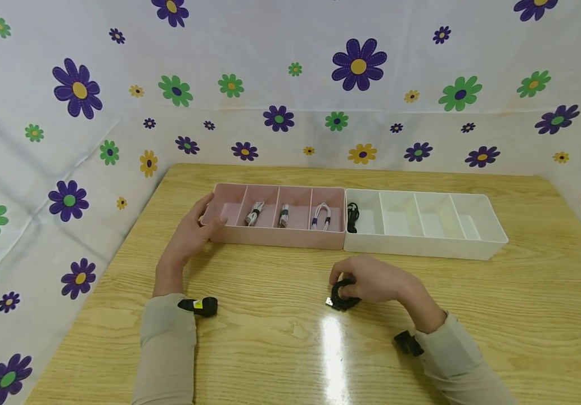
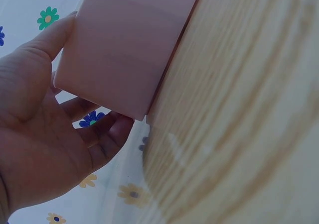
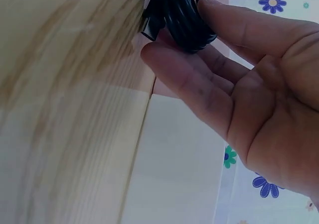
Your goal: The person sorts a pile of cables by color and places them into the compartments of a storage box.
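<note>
My right hand [image 1: 371, 277] pinches a coiled black cable [image 1: 339, 301] between thumb and fingers, in front of the boxes. A flat silver-edged connector sticks out of the coil at its left. In the right wrist view the black cable [image 3: 182, 20] shows as a tight bundle of loops. My left hand [image 1: 189, 229] grips the left end of a pink divided box [image 1: 275, 236], thumb at the front side and fingers round the end wall. The left wrist view shows the pink box [image 2: 124, 45] between thumb and curled fingers.
A white divided box [image 1: 422, 244] adjoins the pink one at its right; a black cable bundle [image 1: 352, 216] lies in its leftmost compartment. Three pink compartments hold white cable bundles [image 1: 255, 214] with dark ties. Behind the wooden table [image 1: 270, 337] hangs a flowered cloth [image 1: 290, 84].
</note>
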Demonstrator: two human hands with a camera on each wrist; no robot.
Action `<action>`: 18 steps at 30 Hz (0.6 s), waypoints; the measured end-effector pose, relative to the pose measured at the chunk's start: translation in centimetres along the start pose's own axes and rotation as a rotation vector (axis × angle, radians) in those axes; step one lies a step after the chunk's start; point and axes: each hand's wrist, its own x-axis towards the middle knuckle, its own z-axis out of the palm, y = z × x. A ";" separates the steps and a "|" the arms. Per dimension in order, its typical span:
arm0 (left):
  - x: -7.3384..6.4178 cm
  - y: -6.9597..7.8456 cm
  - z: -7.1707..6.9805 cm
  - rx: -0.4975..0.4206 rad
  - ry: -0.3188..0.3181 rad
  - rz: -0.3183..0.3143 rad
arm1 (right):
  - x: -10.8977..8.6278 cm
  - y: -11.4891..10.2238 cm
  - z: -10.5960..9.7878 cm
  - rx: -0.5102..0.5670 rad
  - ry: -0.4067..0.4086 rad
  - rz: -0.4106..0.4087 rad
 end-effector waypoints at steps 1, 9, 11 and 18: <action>0.0 0.0 0.0 0.002 0.000 0.000 | 0.0 0.1 0.0 0.002 -0.002 -0.005; 0.0 -0.2 0.0 0.009 0.002 0.000 | 0.1 0.8 -0.2 0.033 -0.038 -0.132; 0.0 -0.2 0.0 0.013 0.002 0.001 | 0.1 0.9 -0.3 0.030 -0.046 -0.153; 0.0 -0.1 0.0 0.021 0.002 0.008 | 0.1 1.3 -0.2 0.058 -0.046 -0.147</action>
